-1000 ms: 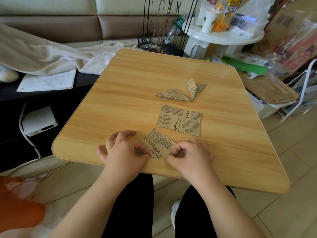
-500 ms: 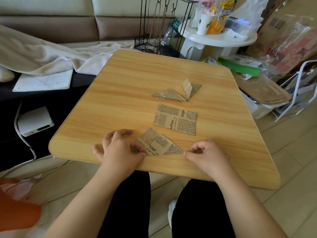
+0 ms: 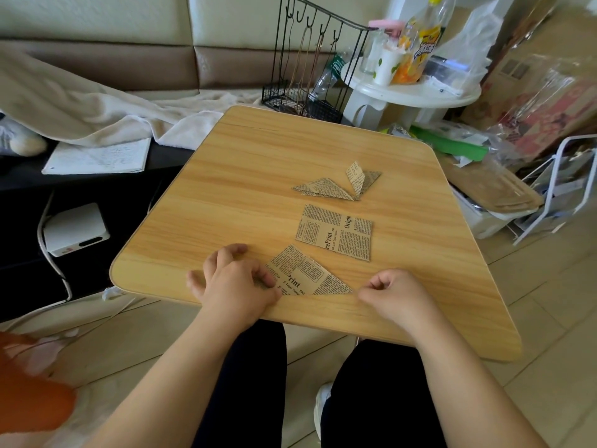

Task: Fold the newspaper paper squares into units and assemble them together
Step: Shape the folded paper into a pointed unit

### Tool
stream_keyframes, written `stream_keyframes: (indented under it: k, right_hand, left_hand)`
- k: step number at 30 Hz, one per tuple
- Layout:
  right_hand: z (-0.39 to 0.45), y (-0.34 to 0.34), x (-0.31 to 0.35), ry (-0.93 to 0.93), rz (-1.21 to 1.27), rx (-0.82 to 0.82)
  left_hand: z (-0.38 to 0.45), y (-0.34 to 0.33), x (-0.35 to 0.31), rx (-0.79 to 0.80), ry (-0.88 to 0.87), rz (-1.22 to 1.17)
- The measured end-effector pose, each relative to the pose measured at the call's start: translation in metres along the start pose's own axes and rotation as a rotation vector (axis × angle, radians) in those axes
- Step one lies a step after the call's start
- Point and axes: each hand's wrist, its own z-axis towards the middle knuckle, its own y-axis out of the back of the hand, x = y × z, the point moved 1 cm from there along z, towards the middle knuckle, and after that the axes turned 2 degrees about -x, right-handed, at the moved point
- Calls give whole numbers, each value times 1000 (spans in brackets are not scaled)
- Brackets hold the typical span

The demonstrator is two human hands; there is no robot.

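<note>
Your biggest risk is the folded triangle, low in the centre of the frame near the table edge, skewing as you crease it: your left hand presses its left corner with curled fingers, while your right hand pinches the right tip, so an uneven pull shifts the layers. The flat square and finished units lie above, apart. Since a second ago your right hand has slid rightward along the fold to the tip.
</note>
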Motion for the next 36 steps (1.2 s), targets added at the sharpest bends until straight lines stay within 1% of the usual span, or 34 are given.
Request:
stream_keyframes:
  k: [2, 3, 4, 5, 7, 9, 13, 18, 20, 23, 26, 27, 29, 30, 32, 33, 34, 36]
  right_hand:
    - [-5, -1, 3, 20, -35, -141]
    - [-9, -4, 7, 76, -32, -214]
    - [-15, -9, 14, 170, -10, -265]
    - [-22, -16, 24, 282, 9, -277]
    - [-34, -34, 41, 444, -2, -210]
    - [-39, -49, 49, 504, -24, -159]
    - [-36, -56, 43, 494, 29, -176]
    - [-36, -56, 44, 484, 7, -158]
    - [-38, -56, 43, 513, -19, -161]
    - [-46, -57, 41, 593, -92, -105]
    - [-59, -56, 37, 766, -165, -132]
    - [-63, -55, 34, 798, -182, -107]
    - [-68, -52, 27, 809, -240, -4]
    - [-70, -51, 23, 820, -273, 42]
    - [-72, -50, 15, 875, -335, 94]
    - [-72, -50, 13, 902, -363, 92]
    - [-72, -50, 11, 928, -380, 60]
    - [-71, -49, 8, 992, -369, -56]
  left_hand:
    - [0, -1, 0, -2, -5, -4]
    - [0, -1, 0, -4, -7, -7]
    - [1, -1, 0, -6, -9, -9]
    - [1, -1, 0, -8, -10, -11]
    - [1, -2, 0, -12, -11, -13]
    - [-1, 0, 0, -15, -18, -15]
    - [-1, 5, 2, 9, -35, -24]
    - [2, 8, 3, 47, -29, -15]
    - [1, 8, 3, 43, -37, -29]
    - [-1, 6, 5, -17, -82, -76]
    - [-7, 6, 19, -139, -210, -186]
    - [-10, 8, 24, -161, -264, -248]
    - [-14, 12, 36, -165, -381, -356]
    - [-16, 14, 40, -156, -461, -355]
    - [-15, 14, 42, -133, -658, -261]
    - [-14, 11, 42, -109, -745, -200]
    - [-13, 8, 41, -68, -810, -135]
    - [-11, 3, 38, 3, -871, -5]
